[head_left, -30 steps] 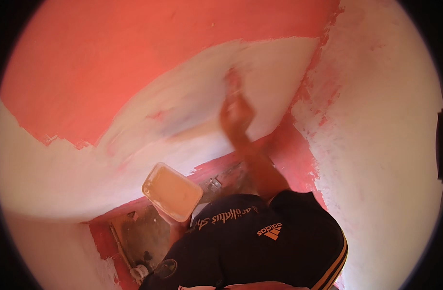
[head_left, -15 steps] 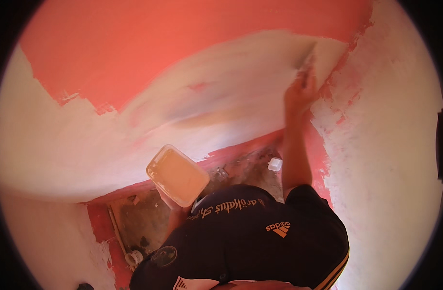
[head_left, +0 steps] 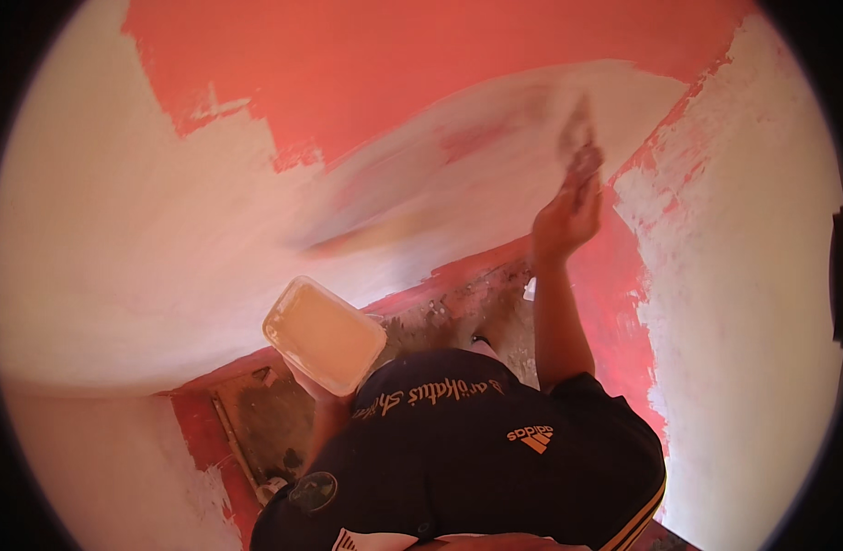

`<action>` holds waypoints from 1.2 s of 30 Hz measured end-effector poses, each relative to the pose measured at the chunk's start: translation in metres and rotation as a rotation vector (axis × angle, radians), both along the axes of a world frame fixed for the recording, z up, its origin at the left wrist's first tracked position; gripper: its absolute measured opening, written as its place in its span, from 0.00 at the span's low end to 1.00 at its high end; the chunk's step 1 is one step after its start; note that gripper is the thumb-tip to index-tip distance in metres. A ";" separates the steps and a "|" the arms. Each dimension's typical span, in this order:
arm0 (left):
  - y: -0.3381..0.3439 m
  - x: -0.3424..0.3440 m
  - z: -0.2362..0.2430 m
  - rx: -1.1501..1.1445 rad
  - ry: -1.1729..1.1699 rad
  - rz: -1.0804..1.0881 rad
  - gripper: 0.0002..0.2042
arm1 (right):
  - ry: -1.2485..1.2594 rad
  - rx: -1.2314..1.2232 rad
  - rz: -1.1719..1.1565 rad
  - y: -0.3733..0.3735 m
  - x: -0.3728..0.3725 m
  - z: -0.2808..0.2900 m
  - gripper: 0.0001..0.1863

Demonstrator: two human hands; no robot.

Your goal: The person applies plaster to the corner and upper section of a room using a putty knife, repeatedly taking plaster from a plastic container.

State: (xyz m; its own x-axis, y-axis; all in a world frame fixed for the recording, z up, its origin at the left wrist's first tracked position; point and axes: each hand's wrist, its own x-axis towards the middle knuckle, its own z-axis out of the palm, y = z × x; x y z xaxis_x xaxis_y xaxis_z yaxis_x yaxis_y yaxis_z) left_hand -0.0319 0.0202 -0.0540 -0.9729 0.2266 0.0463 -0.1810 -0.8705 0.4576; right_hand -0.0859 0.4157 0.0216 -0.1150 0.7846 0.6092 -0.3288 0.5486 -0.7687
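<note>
My left hand [head_left: 313, 386] is closed around the underside and near edge of a clear rectangular plastic tub [head_left: 326, 338] holding smooth peach-coloured paint. Most of its fingers are hidden beneath the tub. Farther up and to the right, my right hand [head_left: 568, 216] grips what looks like a paintbrush [head_left: 579, 118], smeared by motion. The brush is at the wall [head_left: 495, 184], over a pale, streaky patch bordered above by coral red paint. Whether its tip touches the wall I cannot tell.
Bare red wall paint [head_left: 375, 64] spans the top, with ragged pale edges. A second, pale wall [head_left: 743, 275] meets it at a corner on the right. Below lies a stained floor [head_left: 440, 317]. A small white container [head_left: 530, 289] shows beside my right forearm.
My view has shifted, so the wall's red and pale areas sit farther right. The brush and my right hand have moved over the pale patch. The tub remains in my left hand.
</note>
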 end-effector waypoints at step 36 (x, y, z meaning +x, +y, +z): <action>-0.075 -0.077 0.019 -0.199 -0.048 -0.166 0.26 | -0.571 -0.025 0.448 -0.175 0.040 -0.067 0.19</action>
State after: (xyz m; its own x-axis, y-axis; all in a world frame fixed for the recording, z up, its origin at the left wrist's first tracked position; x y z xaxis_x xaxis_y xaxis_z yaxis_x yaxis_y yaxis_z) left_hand -0.1091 -0.0549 -0.0348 -0.9217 0.3830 -0.0610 -0.3394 -0.7207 0.6045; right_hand -0.0455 0.2403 -0.0454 -0.7232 0.6005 0.3412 -0.0619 0.4356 -0.8980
